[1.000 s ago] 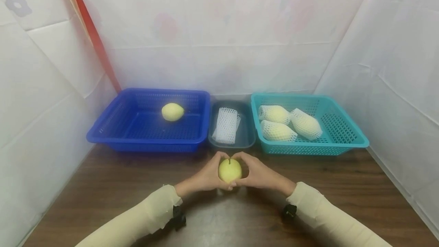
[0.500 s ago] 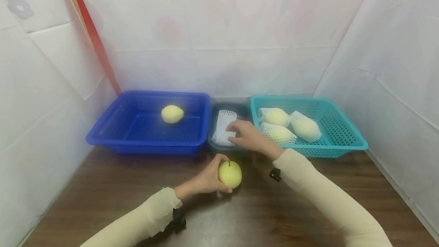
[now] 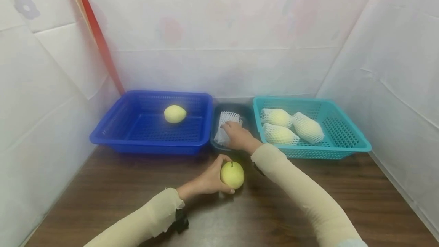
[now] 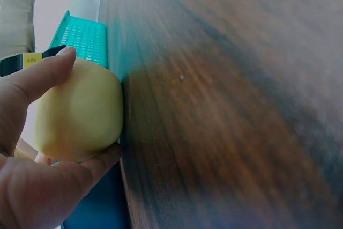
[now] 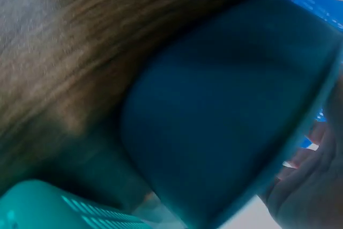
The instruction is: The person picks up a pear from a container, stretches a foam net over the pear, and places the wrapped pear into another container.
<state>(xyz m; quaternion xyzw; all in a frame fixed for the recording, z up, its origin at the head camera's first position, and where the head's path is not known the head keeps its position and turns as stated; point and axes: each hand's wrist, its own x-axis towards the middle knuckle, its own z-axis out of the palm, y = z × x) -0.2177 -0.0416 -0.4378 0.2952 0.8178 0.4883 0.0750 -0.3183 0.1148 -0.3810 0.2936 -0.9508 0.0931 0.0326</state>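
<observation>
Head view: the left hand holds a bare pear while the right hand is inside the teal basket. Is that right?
Not quite: the right hand is not inside the teal basket but at the white foam nets in the dark tray beside it, as the head view shows. The left hand does hold a bare pear.

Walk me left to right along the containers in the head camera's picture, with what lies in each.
Blue basket with one bare yellow fruit → dark tray with white netting → teal basket with three netted fruits.
</observation>
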